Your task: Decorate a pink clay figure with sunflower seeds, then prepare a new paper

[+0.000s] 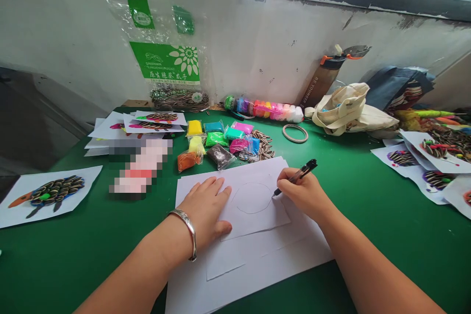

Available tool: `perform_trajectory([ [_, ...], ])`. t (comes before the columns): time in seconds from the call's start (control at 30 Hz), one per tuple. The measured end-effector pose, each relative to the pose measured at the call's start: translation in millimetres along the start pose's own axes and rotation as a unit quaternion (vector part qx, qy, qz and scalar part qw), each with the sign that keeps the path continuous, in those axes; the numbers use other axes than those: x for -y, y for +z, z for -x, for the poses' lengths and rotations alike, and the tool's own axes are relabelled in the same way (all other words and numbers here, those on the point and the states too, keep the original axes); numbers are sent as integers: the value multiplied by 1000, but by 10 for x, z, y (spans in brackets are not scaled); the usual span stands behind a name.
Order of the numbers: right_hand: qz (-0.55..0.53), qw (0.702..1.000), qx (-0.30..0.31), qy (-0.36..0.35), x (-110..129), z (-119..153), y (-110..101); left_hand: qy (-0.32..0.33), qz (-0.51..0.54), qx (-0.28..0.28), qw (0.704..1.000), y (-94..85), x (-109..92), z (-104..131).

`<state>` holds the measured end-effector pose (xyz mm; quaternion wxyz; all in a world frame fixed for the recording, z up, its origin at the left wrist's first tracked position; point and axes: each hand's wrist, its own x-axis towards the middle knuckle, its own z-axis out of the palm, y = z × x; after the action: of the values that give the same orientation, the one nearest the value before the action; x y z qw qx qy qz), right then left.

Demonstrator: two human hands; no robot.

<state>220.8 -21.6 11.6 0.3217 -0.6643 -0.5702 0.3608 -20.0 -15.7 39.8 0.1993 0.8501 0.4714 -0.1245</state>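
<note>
A small sheet of white paper (253,223) lies on larger white sheets (279,270), and a thin drawn oval shows on it. My left hand (208,208) rests flat on the paper left of the oval, fingers spread, a silver bangle on the wrist. My right hand (303,191) grips a black pen (306,167), its tip at the oval's right edge. Beyond the paper lie several bags of coloured clay (217,138) and a small heap of sunflower seeds (265,144).
A clear bag of sunflower seeds (176,98) leans on the wall. Seed-covered pictures (55,194) lie left, more pictures (434,176) right. A roll of tape (295,126), a bottle (320,81), a cloth bag (349,113) and a tube of colourful clay (267,110) stand along the back.
</note>
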Motion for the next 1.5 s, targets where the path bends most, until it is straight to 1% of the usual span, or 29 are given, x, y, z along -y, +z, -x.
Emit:
perform_trajectory([
  [0.23, -14, 1000, -20, 13, -30, -17, 3, 1, 4, -4, 1000, 4, 6, -2],
  [0.37, -20, 1000, -23, 6, -42, -21, 7, 0, 5, -6, 1000, 9, 11, -1],
  [0.5, -50, 999, -18, 11, -35, -16, -3, 3, -1, -4, 1000, 15, 14, -2],
  [0.6, -63, 998, -16, 17, -23, -16, -11, 10, 1, -17, 1000, 27, 23, -7],
  [0.83, -61, 998, -11, 19, 8, -13, -9, 16, 11, -34, 999, 51, 40, -19],
  [1.1, -58, 998, -11, 28, -25, -17, -12, 14, 22, -34, 999, 54, 40, -13],
  [1.27, -56, 998, -8, 27, -20, -14, -11, 12, 11, -27, 1000, 56, 43, -18],
  [1.5, -35, 999, -13, 25, -49, -30, -7, 20, 8, -40, 999, 91, 60, -26],
])
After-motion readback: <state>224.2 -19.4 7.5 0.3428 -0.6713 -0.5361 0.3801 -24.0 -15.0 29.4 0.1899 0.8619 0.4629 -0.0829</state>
